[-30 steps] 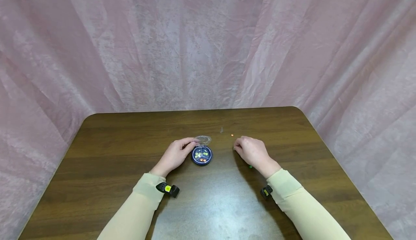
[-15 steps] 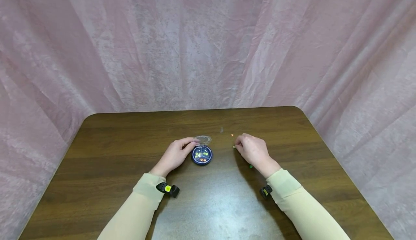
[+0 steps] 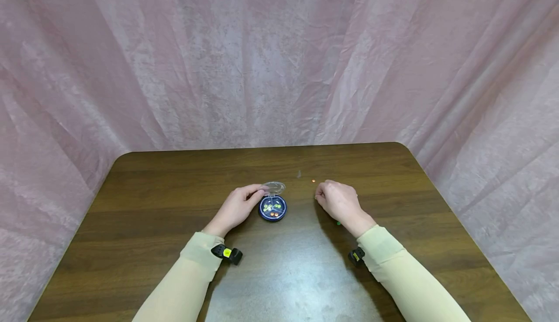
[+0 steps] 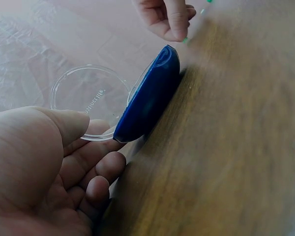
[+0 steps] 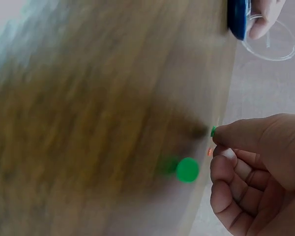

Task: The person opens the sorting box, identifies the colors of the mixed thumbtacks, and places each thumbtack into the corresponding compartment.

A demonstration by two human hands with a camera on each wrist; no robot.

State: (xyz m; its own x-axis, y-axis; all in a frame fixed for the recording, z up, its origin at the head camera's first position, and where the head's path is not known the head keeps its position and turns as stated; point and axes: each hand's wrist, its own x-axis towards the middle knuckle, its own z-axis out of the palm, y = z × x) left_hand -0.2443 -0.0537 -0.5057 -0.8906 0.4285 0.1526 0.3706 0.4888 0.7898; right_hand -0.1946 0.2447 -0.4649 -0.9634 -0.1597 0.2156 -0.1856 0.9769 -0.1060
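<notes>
My left hand holds the clear lid of a small round blue pill case between thumb and fingers. The lid stands raised, and the divided case holds several yellow-green and orange discs. In the left wrist view the blue case is seen from its side, tilted by the camera. To the right, my right hand is low over the table, pinching a small green disc at the thumb tip; the other fingers are curled. The head view hides that disc behind the fingers.
A second green disc lies on the wooden table beside my right wrist. Beyond the right fingers lies an orange disc. A small pale mark shows farther back. Pink curtains hang behind the table.
Half a second ago a disc showed at my right fingertips in the head view; now the fingers cover it. My left hand and the case have kept their places.
</notes>
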